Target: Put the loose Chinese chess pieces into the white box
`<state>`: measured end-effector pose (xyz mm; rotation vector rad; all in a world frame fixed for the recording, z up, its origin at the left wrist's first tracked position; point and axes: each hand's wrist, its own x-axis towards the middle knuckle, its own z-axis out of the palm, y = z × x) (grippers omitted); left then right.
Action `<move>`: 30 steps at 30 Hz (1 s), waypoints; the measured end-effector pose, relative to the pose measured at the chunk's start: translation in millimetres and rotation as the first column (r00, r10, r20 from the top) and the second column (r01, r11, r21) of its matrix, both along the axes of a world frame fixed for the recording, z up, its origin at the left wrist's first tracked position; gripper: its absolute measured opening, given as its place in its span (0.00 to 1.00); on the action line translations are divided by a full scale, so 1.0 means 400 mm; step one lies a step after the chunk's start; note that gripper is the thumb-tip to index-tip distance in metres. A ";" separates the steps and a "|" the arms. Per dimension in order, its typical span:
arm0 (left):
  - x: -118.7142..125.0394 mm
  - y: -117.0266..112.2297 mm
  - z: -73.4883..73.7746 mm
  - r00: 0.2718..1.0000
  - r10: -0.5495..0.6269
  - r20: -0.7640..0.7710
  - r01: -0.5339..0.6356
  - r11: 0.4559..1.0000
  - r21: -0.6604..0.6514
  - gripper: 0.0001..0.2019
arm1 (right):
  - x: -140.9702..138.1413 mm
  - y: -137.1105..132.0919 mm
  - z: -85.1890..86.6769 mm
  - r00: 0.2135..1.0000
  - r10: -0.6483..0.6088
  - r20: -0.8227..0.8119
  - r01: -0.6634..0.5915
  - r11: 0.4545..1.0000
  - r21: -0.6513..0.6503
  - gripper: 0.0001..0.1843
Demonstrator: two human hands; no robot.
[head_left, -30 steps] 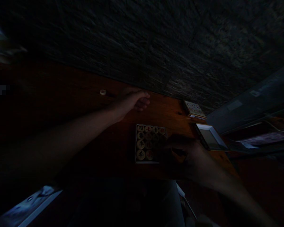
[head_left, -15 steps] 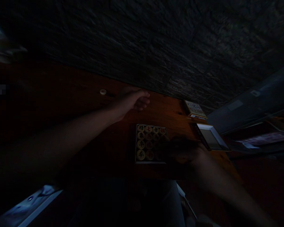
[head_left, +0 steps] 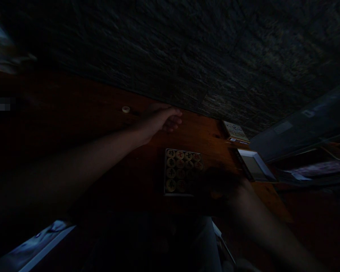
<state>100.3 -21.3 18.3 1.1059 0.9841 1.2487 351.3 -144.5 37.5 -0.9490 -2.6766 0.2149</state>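
A shallow square box [head_left: 165, 172] of round Chinese chess pieces, marked with red and black characters, lies on the wooden table before me. Beyond it, by the wall, my left hand [head_left: 166, 120] rests with its fingers curled in; whatever they may hold is hidden. My right hand [head_left: 226, 189] is in deep shadow at the box's lower right corner and covers some pieces there. Its fingers are too dark to make out. One loose chess piece [head_left: 126, 109] lies on the table to the left of my left hand.
A box lid or tray [head_left: 255, 165] lies at the table's right edge. Behind it, by the stone wall [head_left: 170, 56], is a small printed box [head_left: 235, 131]. A grey metal surface [head_left: 303, 115] stands at the right. The scene is very dim.
My right hand has shifted slightly toward me, showing more of the pieces in the box's right column. My left hand keeps its curled pose. The whole view has moved slightly.
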 end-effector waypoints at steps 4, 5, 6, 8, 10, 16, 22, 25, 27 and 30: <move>-0.002 0.002 -0.005 1.000 -0.003 0.013 0.002 1.000 0.010 0.09 | -0.008 0.003 0.010 0.996 -0.061 -0.058 0.060 0.998 -0.021 0.15; -0.002 0.002 -0.006 1.000 -0.004 0.016 0.004 1.000 0.012 0.09 | -0.008 0.004 0.015 0.996 -0.065 -0.068 0.061 0.997 -0.053 0.15; -0.002 0.002 -0.006 1.000 -0.006 0.016 0.005 1.000 0.011 0.09 | -0.008 0.006 0.020 0.996 -0.051 -0.067 0.045 0.995 -0.088 0.15; -0.002 0.002 -0.005 1.000 -0.005 0.009 0.005 1.000 0.006 0.09 | -0.002 0.010 0.028 0.999 0.008 -0.038 -0.013 0.991 -0.136 0.18; -0.001 0.002 -0.002 1.000 -0.002 0.003 0.002 1.000 0.005 0.09 | 0.008 0.014 0.032 0.999 0.044 0.012 -0.042 0.988 -0.148 0.21; 0.002 0.001 0.001 1.000 0.000 0.005 0.000 1.000 0.002 0.07 | 0.021 0.015 0.028 0.999 0.040 0.012 -0.039 0.991 -0.127 0.22; 0.002 -0.001 0.002 1.000 0.004 0.013 -0.004 1.000 -0.002 0.07 | 0.005 0.011 0.026 0.998 0.046 -0.042 -0.050 0.994 -0.096 0.23; 0.001 0.001 0.002 1.000 0.001 0.012 -0.001 1.000 -0.007 0.07 | 0.001 0.011 0.026 0.999 0.045 -0.024 -0.047 0.996 -0.073 0.22; -0.001 0.001 0.002 1.000 -0.002 0.016 0.002 1.000 -0.005 0.07 | 0.000 0.010 0.027 0.999 0.027 -0.019 -0.029 0.996 -0.086 0.22; -0.002 0.001 0.003 1.000 -0.002 0.021 0.002 1.000 -0.011 0.07 | 0.005 0.005 0.030 0.999 -0.007 -0.053 0.000 0.990 -0.144 0.20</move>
